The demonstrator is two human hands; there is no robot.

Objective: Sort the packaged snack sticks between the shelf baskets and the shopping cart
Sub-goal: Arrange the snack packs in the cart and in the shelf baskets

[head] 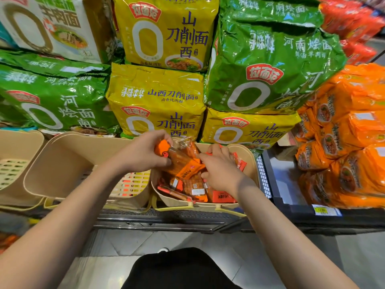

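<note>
Taking the full basket [248,161] of snack sticks as my reference, I see farthest to its left a beige basket [18,147] cut off by the frame edge, then directly beside it the middle basket [68,159], whose slotted floor shows bare and offers the widest free space for a drop. My left hand [143,155] sits over the full basket's left rim with fingers curled round a bundle of orange snack-stick packs [177,157], gripped near the top end; my worry is that the slick wrappers fan apart and one slides back into the pile or over the front lip onto the floor. My right hand [220,170] is down among the loose packs [193,188] with fingers bent into them; whether it has actually pinched one I cannot tell. Behind the full basket the yellow noodle bags [158,101] stack close, so lifting straight back risks brushing them; the clear path runs toward me and leftward. Right of it, the black shelf frame [268,178] and orange noodle packs [341,153] crowd in. No shopping cart is visible.
</note>
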